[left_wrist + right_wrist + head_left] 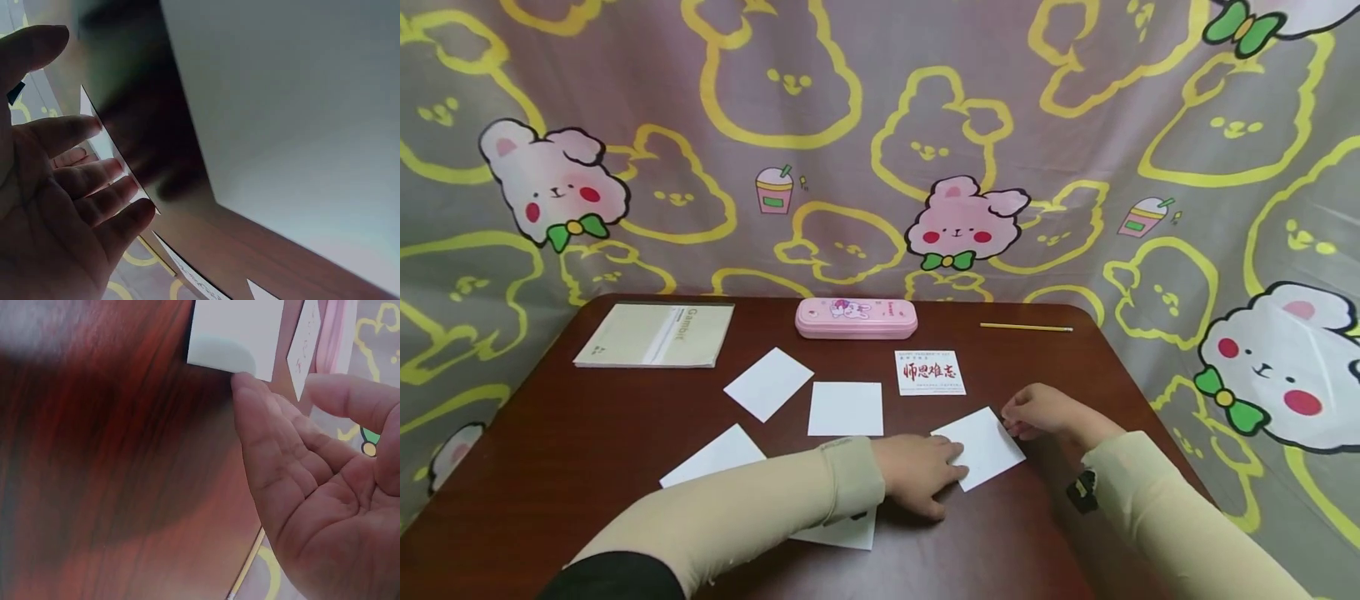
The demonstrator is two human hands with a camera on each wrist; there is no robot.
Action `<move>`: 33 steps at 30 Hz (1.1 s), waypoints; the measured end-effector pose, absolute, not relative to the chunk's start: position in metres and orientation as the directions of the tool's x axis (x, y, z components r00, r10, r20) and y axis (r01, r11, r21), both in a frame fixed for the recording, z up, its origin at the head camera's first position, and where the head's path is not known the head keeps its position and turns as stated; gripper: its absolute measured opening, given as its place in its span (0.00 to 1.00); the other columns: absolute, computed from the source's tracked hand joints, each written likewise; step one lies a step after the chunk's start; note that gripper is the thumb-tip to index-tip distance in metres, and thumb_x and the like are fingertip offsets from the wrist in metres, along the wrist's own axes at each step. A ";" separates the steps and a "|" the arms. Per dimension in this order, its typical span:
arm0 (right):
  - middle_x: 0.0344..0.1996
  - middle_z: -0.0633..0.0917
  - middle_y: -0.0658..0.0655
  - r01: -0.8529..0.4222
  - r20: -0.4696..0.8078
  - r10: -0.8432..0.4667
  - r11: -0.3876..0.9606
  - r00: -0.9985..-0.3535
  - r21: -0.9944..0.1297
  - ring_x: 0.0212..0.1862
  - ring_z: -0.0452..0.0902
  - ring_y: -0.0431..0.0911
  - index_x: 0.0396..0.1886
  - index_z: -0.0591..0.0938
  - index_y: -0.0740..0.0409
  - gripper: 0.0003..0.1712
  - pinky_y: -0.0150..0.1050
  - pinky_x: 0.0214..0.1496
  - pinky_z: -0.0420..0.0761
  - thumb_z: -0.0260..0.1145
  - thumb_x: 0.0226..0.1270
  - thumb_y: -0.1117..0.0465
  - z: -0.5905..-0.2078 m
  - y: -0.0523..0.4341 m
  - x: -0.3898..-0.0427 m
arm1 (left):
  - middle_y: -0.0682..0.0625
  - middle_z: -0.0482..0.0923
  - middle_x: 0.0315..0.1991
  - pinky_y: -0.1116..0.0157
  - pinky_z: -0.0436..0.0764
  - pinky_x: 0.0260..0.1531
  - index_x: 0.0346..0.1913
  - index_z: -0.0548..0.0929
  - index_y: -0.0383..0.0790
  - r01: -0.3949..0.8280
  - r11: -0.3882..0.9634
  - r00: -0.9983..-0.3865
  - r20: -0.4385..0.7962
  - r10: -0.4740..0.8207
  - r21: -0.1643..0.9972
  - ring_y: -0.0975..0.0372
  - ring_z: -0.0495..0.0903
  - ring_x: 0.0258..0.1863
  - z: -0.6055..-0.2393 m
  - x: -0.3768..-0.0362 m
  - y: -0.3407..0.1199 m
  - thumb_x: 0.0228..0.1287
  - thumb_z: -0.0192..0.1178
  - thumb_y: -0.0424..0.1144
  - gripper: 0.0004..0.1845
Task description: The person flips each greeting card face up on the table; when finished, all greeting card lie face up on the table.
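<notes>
A blank white card (988, 442) lies tilted on the table between my two hands. My left hand (919, 473) reaches across from the left, its fingertips touching the card's left side, the thumb apart. At the card's right edge is my right hand (1047, 414); in the right wrist view its fingers (275, 444) extend to the edge of the card (234, 337), with the thumb held away. Behind this card lies a square card with red characters (929, 372). In the left wrist view, the left hand's palm (56, 200) shows with spread fingers.
Other white cards (846, 408) (769, 383) (722, 454) lie to the left, and another (850, 533) is partly hidden under my left forearm. Along the back are a notebook (655, 335), a pink pencil case (856, 320) and a yellow pencil (1026, 327). A patterned curtain (835, 167) surrounds the table.
</notes>
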State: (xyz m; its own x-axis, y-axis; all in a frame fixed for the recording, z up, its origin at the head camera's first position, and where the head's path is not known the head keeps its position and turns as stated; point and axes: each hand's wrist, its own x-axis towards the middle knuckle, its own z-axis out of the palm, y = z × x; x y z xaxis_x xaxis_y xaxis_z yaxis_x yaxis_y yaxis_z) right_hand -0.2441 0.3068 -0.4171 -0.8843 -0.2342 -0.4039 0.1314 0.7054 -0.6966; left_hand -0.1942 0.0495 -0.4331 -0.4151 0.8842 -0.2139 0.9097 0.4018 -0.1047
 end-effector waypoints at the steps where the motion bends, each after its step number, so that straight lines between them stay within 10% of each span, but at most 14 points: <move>1: 0.34 0.86 0.60 0.137 -0.411 -0.244 0.695 -0.879 -0.705 0.38 0.83 0.49 0.45 0.83 0.76 0.12 0.47 0.45 0.87 0.62 0.74 0.68 -0.417 0.307 -0.243 | 0.52 0.72 0.65 0.68 0.72 0.62 0.71 0.77 0.53 0.908 0.408 -0.419 -0.213 0.883 -0.096 0.64 0.72 0.65 -0.433 -0.194 0.050 0.65 0.64 0.62 0.34; 17: 0.31 0.80 0.55 0.078 -0.369 -0.299 0.675 -0.880 -0.734 0.35 0.76 0.49 0.41 0.83 0.65 0.05 0.42 0.36 0.78 0.63 0.71 0.67 -0.425 0.309 -0.240 | 0.57 0.74 0.42 0.69 0.77 0.42 0.49 0.84 0.50 0.900 0.435 -0.433 -0.142 0.890 -0.019 0.67 0.76 0.42 -0.435 -0.198 0.050 0.61 0.70 0.52 0.17; 33: 0.38 0.88 0.53 0.276 -0.321 -0.325 0.178 -0.889 -0.945 0.40 0.86 0.40 0.49 0.83 0.69 0.12 0.35 0.47 0.85 0.54 0.80 0.70 -0.424 0.319 -0.248 | 0.50 0.85 0.38 0.66 0.80 0.42 0.48 0.83 0.38 0.725 0.532 -0.641 0.146 0.754 0.437 0.64 0.81 0.37 -0.428 -0.240 0.031 0.72 0.57 0.28 0.08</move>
